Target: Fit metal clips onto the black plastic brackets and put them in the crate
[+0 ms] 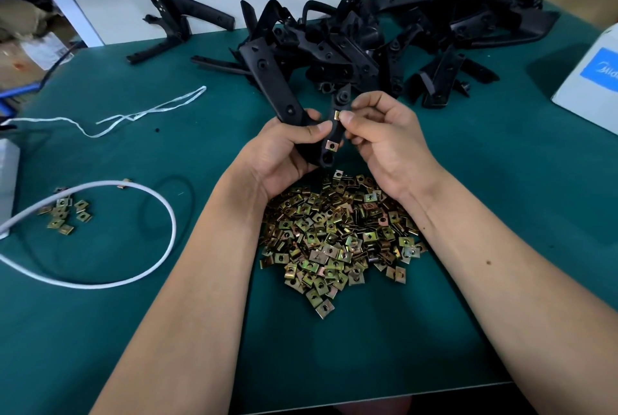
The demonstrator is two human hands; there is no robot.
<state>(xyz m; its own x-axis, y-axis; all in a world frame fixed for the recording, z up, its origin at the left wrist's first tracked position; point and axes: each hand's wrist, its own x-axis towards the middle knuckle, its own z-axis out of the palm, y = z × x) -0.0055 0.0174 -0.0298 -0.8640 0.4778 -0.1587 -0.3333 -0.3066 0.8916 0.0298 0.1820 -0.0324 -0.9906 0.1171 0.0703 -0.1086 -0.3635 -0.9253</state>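
My left hand [287,154] grips a black plastic bracket [267,77] above the green table, its long arm pointing up and to the left. One metal clip [332,145] sits on the bracket's lower tab. My right hand [384,137] pinches a second clip [337,114] against the bracket's upper tab with thumb and forefinger. Below my wrists lies a big heap of loose brass-coloured clips [337,237]. A pile of black brackets [368,43] fills the back of the table. No crate shows in the head view.
A white cable [133,277] loops across the left of the table beside a small cluster of clips [65,214]. White string [147,112] lies further back. A single bracket [177,27] rests at the back left. A white box [592,70] stands at the right edge.
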